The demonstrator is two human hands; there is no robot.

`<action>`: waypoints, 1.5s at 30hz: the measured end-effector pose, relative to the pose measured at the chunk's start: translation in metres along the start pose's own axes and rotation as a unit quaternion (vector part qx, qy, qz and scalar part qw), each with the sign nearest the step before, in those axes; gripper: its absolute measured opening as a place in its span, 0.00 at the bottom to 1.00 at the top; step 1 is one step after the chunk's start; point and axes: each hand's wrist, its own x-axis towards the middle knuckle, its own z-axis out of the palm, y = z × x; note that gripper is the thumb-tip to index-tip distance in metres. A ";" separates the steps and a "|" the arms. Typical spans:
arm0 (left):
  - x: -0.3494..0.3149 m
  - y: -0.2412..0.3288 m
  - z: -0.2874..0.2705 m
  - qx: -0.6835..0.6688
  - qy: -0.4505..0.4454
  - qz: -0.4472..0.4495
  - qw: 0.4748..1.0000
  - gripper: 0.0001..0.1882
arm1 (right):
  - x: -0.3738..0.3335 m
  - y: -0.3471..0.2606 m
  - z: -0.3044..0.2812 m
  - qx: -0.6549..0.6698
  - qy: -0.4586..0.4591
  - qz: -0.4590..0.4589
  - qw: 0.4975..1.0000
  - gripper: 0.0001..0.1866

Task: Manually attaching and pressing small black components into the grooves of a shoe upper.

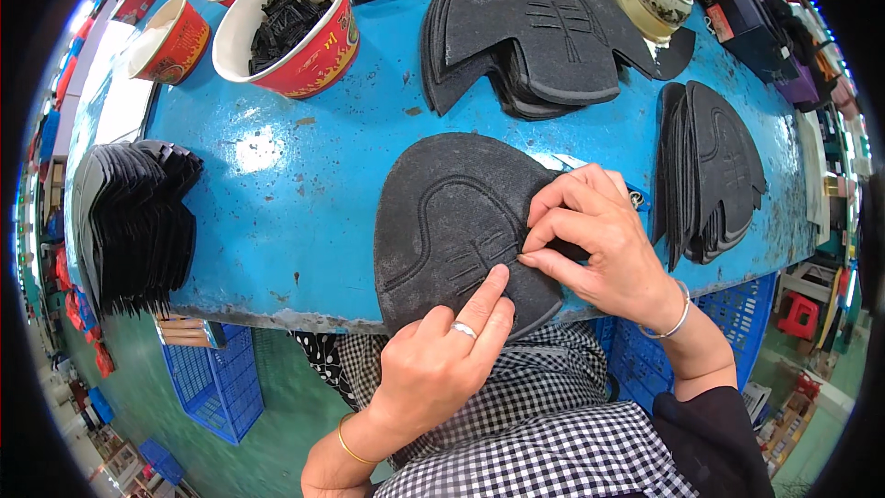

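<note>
Worked black piece [433, 221]: matt, slightly rough. Tabletop [304, 175]: glossy, scuffed. Far-left large tub [323, 69]: glossy, paper-like. Near-left crate [217, 383]: plastic. Checked garment [553, 447]: cloth. Right bangle [682, 315]: shiny metal.

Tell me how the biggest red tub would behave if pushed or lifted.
The tub is probably light, its wall looking like thin card. Pushed near its rim, it might tip, since it flares upward. The black pieces inside could shift, lying loosely heaped.

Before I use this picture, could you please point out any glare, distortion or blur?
Head view: white glare on the blue table, left of the handled black piece; same view: the table's near edge bows, and the picture's corners go black; head view again: left hand and right hand look fairly sharp.
</note>
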 end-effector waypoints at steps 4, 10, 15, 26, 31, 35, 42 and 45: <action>0.003 -0.003 -0.003 -0.008 -0.022 0.003 1.000 0.11 | 0.002 -0.004 0.001 -0.021 0.008 0.027 0.999 0.09; -0.005 -0.017 -0.006 -0.268 0.088 -0.060 0.958 0.19 | -0.001 0.012 -0.021 0.077 0.040 0.046 0.995 0.06; -0.019 -0.020 -0.003 -0.268 0.125 -0.057 0.954 0.17 | -0.012 0.015 -0.047 -0.192 0.033 0.079 0.978 0.14; -0.028 -0.005 0.008 -0.199 0.053 0.019 0.978 0.12 | -0.007 0.021 -0.053 -0.130 -0.066 0.091 0.985 0.10; -0.018 0.000 0.006 -0.143 0.044 0.008 0.989 0.16 | -0.007 0.018 -0.053 0.035 -0.026 0.161 0.986 0.09; -0.010 0.001 0.008 -0.088 0.033 0.008 0.996 0.11 | -0.004 0.001 -0.056 -0.041 -0.108 0.078 0.990 0.18; -0.008 0.003 0.011 -0.044 0.011 0.008 0.999 0.07 | 0.018 -0.001 -0.059 -0.134 -0.134 -0.083 0.978 0.14; -0.008 0.002 0.011 -0.051 0.021 0.011 0.998 0.04 | 0.023 -0.007 -0.057 -0.152 -0.143 -0.113 0.971 0.13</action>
